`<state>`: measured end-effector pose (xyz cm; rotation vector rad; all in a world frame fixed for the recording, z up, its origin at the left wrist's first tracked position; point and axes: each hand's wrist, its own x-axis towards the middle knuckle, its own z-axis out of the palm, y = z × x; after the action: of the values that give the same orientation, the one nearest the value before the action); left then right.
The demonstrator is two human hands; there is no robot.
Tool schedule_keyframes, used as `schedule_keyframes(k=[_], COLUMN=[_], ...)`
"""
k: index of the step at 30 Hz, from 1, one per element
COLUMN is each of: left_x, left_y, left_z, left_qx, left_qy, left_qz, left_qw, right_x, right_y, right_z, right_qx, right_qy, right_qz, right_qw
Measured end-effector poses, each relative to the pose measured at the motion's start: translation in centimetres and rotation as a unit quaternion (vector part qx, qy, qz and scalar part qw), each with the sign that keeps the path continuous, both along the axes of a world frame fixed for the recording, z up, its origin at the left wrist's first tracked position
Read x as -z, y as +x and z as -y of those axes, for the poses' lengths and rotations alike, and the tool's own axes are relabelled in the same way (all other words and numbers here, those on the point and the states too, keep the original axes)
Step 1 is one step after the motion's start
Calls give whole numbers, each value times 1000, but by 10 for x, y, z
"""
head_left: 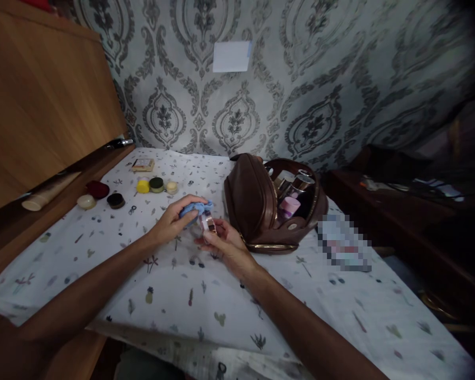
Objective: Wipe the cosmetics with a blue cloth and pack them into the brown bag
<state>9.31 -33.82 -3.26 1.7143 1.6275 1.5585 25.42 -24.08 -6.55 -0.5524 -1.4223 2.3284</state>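
Note:
My left hand (pixel 173 220) is closed round a blue cloth (pixel 198 207), which it presses against a small cosmetic bottle (pixel 207 221). That bottle, pale with a shiny cap, is gripped in my right hand (pixel 225 244). Both hands hover just above a white patterned sheet (pixel 114 248), right in front of an open brown toiletry bag (pixel 257 203). Several bottles and tubes (pixel 291 198) stand inside the bag.
Small round jars (pixel 157 184) and lids (pixel 98 195) lie at the back left of the sheet, with a flat compact (pixel 143 165) behind them. A cream tube (pixel 49 192) rests on the wooden ledge at left. A dark cluttered table (pixel 399 206) stands to the right.

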Motion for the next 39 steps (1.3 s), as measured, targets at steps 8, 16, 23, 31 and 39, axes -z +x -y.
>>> schedule_keyframes(k=[8, 16, 23, 31, 39], left_x=[-6, 2, 1, -4, -4], left_y=[10, -4, 2, 13, 3], left_z=[3, -2, 0, 5, 2], left_qx=[26, -29, -10, 46, -21], left_qy=[16, -13, 11, 29, 32], left_qz=[-60, 18, -31, -80, -31], left_qw=[998, 999, 999, 995, 999], right_x=[0, 0, 2, 3, 1], right_y=[1, 0, 2, 0, 3], right_z=[-2, 1, -1, 0, 0], right_qx=[3, -32, -15, 15, -35], right_qy=[-27, -16, 48, 29, -7], right_qz=[-7, -45, 29, 44, -14], right_qw=[1000, 998, 998, 998, 999])
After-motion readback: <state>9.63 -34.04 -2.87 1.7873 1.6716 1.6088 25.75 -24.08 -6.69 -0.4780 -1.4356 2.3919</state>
